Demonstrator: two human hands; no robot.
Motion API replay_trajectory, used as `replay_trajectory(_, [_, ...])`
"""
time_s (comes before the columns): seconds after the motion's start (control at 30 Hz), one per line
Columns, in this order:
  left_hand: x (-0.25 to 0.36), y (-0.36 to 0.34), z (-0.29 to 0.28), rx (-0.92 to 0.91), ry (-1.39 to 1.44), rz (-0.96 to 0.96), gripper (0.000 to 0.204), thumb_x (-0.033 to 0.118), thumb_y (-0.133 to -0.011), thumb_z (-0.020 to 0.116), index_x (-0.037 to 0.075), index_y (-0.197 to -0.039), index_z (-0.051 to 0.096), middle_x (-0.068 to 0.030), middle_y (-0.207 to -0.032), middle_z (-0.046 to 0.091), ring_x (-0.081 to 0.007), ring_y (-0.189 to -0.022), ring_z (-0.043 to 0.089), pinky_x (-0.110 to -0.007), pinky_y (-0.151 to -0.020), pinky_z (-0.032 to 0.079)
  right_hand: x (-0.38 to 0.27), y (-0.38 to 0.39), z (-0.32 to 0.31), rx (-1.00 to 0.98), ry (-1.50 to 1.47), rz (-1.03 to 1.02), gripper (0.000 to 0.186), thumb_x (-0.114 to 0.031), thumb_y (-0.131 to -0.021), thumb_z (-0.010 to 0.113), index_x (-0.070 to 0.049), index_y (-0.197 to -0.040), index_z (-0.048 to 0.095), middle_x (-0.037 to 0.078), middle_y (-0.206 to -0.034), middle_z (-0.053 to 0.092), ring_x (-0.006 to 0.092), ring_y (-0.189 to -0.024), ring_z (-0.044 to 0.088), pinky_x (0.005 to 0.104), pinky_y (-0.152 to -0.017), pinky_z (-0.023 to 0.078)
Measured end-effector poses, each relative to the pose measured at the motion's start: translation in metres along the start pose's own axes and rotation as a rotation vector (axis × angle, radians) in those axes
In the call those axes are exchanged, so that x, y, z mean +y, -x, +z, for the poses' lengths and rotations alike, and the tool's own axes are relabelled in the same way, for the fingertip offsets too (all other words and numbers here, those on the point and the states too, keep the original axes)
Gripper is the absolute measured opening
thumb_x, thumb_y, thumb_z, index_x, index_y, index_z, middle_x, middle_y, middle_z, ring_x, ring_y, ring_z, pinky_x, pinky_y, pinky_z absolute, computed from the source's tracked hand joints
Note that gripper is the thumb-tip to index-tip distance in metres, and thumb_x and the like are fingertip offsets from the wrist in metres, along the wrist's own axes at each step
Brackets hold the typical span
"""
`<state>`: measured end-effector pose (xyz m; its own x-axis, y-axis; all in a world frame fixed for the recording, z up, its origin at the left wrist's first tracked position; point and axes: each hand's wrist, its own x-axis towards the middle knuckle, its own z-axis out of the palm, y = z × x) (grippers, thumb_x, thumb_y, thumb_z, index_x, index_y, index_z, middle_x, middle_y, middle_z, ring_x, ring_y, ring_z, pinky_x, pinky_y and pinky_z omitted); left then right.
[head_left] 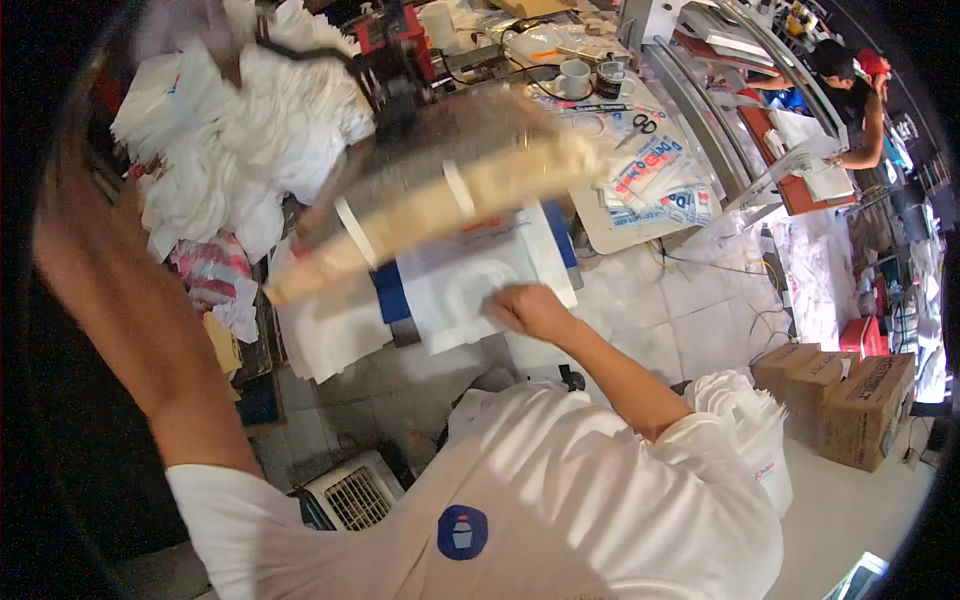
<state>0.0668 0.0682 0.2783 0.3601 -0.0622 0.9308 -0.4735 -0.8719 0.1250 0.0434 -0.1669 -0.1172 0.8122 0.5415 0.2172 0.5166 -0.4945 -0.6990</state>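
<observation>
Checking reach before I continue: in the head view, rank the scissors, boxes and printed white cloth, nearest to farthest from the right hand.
1. Printed white cloth, directly beneath the right hand.
2. Scissors, on the table, ahead and right.
3. Boxes, on the floor, far right.

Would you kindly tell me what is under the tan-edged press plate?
Past the near edge of the tan-edged press plate show a printed white sheet, by the right hand, a blue pad and, further left, more white material. Whatever lies farther back is covered by the plate.
</observation>
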Motion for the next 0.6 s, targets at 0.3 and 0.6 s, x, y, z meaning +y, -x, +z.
replay_trajectory(0.3, [0.079,0.288,0.054,-0.657,0.370,-0.027,0.027,0.026,-0.072,0.081,0.007,-0.075,0.061,-0.0073,-0.071,0.053,-0.0255,-0.062,0.055,-0.037,-0.055,0.043,-0.002,0.117,-0.018,-0.194,-0.062,0.048,0.025,-0.033,-0.087,0.065,-0.010,-0.076,0.066,0.011,-0.051,0.055,0.0324,-0.048,0.056,0.0428,-0.049,0.044])
replay_trajectory(0.6, [0.073,0.295,0.063,-0.682,0.346,-0.298,0.023,0.022,-0.082,0.073,0.003,-0.076,0.061,-0.0090,-0.071,0.059,-0.0220,-0.064,0.058,-0.033,-0.058,0.046,-0.087,0.047,-0.071,-0.018,-0.114,-0.246,0.033,-0.034,-0.087,0.065,-0.007,-0.068,0.061,0.013,-0.055,0.056,0.0313,-0.051,0.058,0.0403,-0.049,0.044])
